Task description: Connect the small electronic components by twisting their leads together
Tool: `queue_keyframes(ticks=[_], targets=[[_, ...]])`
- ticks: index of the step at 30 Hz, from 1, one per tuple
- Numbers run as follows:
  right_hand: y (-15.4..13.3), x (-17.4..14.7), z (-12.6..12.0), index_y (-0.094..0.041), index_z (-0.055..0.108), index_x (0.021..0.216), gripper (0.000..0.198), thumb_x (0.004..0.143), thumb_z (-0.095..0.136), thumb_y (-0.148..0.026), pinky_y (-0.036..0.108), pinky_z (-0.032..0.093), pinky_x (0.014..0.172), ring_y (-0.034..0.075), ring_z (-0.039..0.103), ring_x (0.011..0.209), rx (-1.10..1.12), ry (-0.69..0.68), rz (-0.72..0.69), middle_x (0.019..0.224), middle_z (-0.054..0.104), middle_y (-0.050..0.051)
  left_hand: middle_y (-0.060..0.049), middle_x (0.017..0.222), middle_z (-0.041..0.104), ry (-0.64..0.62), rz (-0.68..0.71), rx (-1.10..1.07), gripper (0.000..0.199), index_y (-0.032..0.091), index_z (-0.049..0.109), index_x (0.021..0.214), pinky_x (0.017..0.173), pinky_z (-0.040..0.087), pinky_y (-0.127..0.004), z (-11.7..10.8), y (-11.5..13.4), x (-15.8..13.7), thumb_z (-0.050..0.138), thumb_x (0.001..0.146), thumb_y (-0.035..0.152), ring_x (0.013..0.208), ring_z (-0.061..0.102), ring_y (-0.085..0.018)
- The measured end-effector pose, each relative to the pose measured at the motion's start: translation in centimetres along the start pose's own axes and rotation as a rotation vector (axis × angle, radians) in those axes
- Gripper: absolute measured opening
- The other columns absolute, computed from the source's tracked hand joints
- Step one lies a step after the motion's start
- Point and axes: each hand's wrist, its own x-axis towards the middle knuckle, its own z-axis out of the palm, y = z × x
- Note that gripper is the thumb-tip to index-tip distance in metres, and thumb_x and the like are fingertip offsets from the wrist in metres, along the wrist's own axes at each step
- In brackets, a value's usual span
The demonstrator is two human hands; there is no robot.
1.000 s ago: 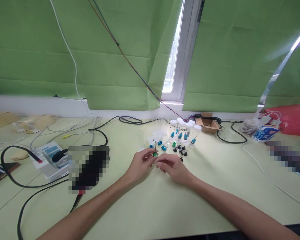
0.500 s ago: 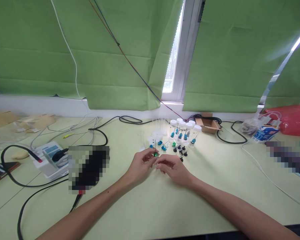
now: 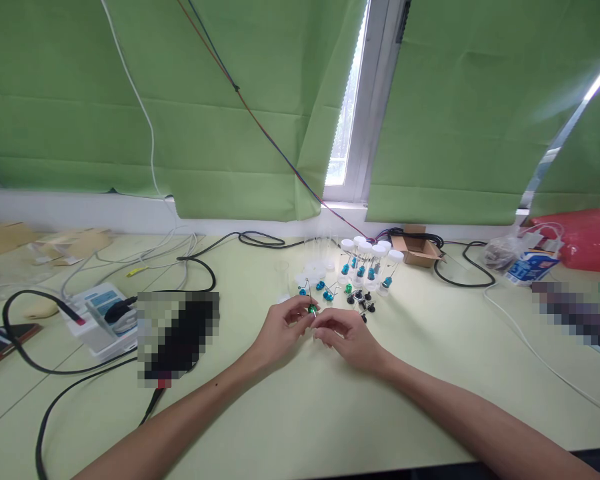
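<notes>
Clock positions taken from the hands. Pale tabletop [image 3: 260,420] carries everything. Left hand [image 3: 284,330]: forearm in from 8, thumb and finger closed on green part [image 3: 313,309]. Right hand [image 3: 347,337]: forearm in from 4, wrist bent, fingertips bunched narrow right at the left's fingertips; can't tell if it grips anything. White unit [image 3: 91,339] well out at 9, any print on it unreadable. Blue-and-white packet [image 3: 530,267] between 2 and 3, far side of the tabletop; white print, too blurred to read. Cardboard box [image 3: 416,253] at 2, top open. White-capped tubes [image 3: 364,248] between 1 and 2, standing upright, blue pieces showing in them. Black parts [image 3: 363,305] loose, between 2 and 3. Blue parts [image 3: 327,296] loose, near 1. Green part sits at the left fingertips; thin rod points up, long axis just short of 12.
</notes>
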Motion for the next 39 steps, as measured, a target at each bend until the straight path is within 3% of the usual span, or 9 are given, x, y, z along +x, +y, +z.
queue_keyframes(ticks=[12, 21, 39], targets=[[-0.07, 0.09, -0.06, -0.019, 0.067, 0.083, 0.013, 0.084, 0.066, -0.031, 0.03, 0.053, 0.065, 0.015, 0.06, 0.068, 0.001, 0.033, 0.008, 0.078, 0.067, 0.003, 0.0, 0.069, 0.059, 0.011, -0.007, 0.001, 0.021, 0.019, 0.066, 0.097, 0.058, 0.043, -0.025, 0.1, 0.07, -0.06, 0.06, 0.083, 0.034, 0.061, 0.053, -0.014], [0.4, 0.02, -0.1, -0.019, 0.067, 0.08, 0.011, 0.079, 0.073, -0.027, 0.027, 0.052, 0.064, 0.014, 0.061, 0.067, -0.013, 0.058, -0.009, 0.076, 0.069, 0.001, -0.001, 0.072, 0.062, 0.004, -0.008, 0.005, 0.02, 0.019, 0.066, 0.097, 0.061, 0.044, -0.025, 0.23, -0.27, 0.04, 0.06, 0.084, 0.033, 0.065, 0.055, -0.014], [0.8, -0.13, -0.18, -0.02, 0.065, 0.072, 0.024, 0.083, 0.069, -0.041, 0.023, 0.046, 0.052, 0.011, 0.055, 0.054, -0.28, 0.091, -0.203, 0.064, 0.067, 0.001, -0.003, 0.073, 0.065, -0.03, -0.003, -0.022, 0.023, 0.018, 0.068, 0.096, 0.062, 0.047, -0.027, 0.45, -0.08, -0.3, 0.062, 0.082, 0.035, 0.065, 0.057, -0.015]])
